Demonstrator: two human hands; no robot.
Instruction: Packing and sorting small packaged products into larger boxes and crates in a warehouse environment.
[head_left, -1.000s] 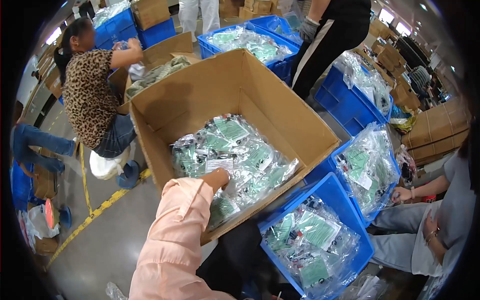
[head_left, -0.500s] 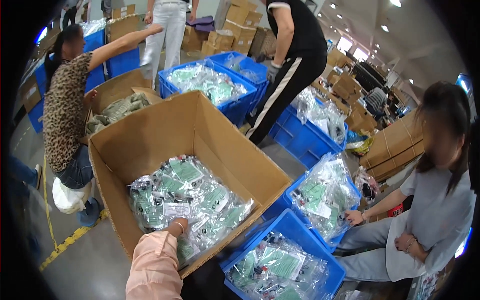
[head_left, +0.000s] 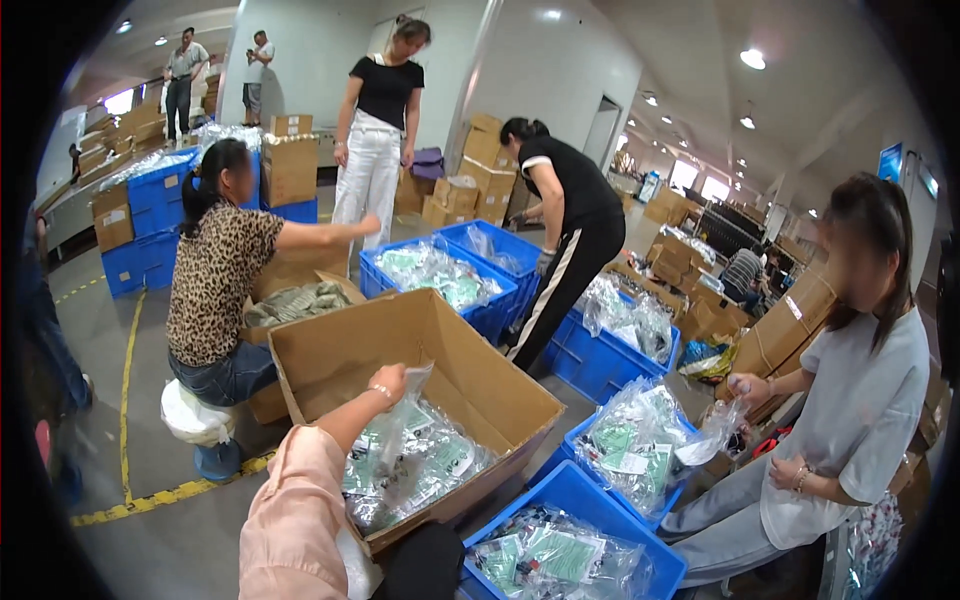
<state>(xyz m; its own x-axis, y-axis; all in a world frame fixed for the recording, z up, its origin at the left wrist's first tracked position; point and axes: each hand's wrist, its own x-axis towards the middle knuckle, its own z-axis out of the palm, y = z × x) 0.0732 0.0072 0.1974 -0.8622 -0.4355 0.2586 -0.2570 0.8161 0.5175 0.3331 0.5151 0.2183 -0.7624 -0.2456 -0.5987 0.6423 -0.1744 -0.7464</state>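
My left hand (head_left: 388, 381), in a pink sleeve, is closed on the upper edge of a clear plastic bag (head_left: 408, 412). The bag hangs from my fingers over a large open cardboard box (head_left: 470, 350). Several flat clear bags (head_left: 440, 455) with green and white printed sheets and small dark parts lie in that box. The lower end of the held bag overlaps them, and its contents are hard to make out. My right hand is out of view.
Blue crates (head_left: 580, 490) of similar bags stand right of the box and behind it. A person in grey (head_left: 860, 400) holds a bag at the right. One in leopard print (head_left: 220, 290) sits at the left; another bends over the far crates. Yellow floor tape (head_left: 170, 508) runs at the left.
My left hand has risen from the bags in the box and now holds one up. The view has tilted up. The person in grey has lifted a bag from a crate.
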